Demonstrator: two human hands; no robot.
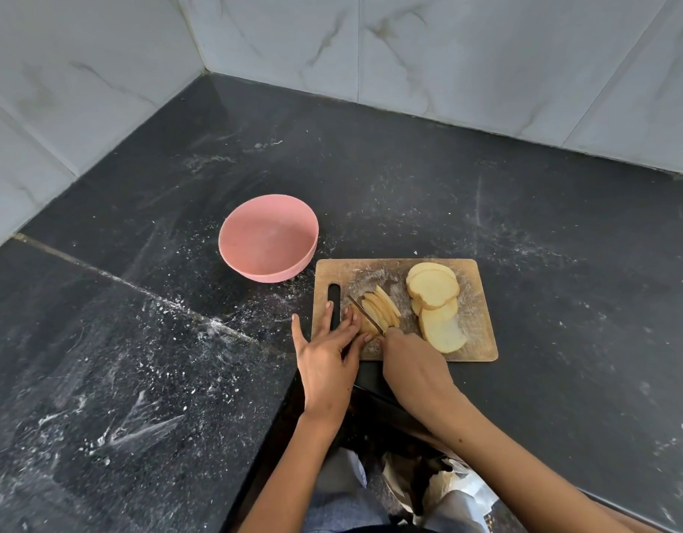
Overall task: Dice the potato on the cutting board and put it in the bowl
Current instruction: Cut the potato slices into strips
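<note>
Dark speckled stone countertop (524, 232) is running into a corner of pale marble-look wall tiles (447, 51), dusted with white streaks; on it a wooden cutting board (482, 340) is lying with its long side across the view, and a pink bowl (268, 238) is sitting empty just beyond the board's left end, near but apart from it. On the board's right half, round potato slices (434, 290) are lying overlapped in a loose row; toward the left, a small stack of potato strips (382, 311) is being cut, their long axes slanting away from the person and to the left. The left hand (328, 352) is lying with fingers straight, its fingertips (355, 321) pressing on the near-left end of the strips; the right hand (413, 363) is curling round the handle of a knife (367, 315), whose blade is running along the strips, roughly parallel to them. To make dice, the coming cuts would probably need to cross those strips, so either the stack or the blade is likely to be turned; the left hand is the nearer one to the bowl.
</note>
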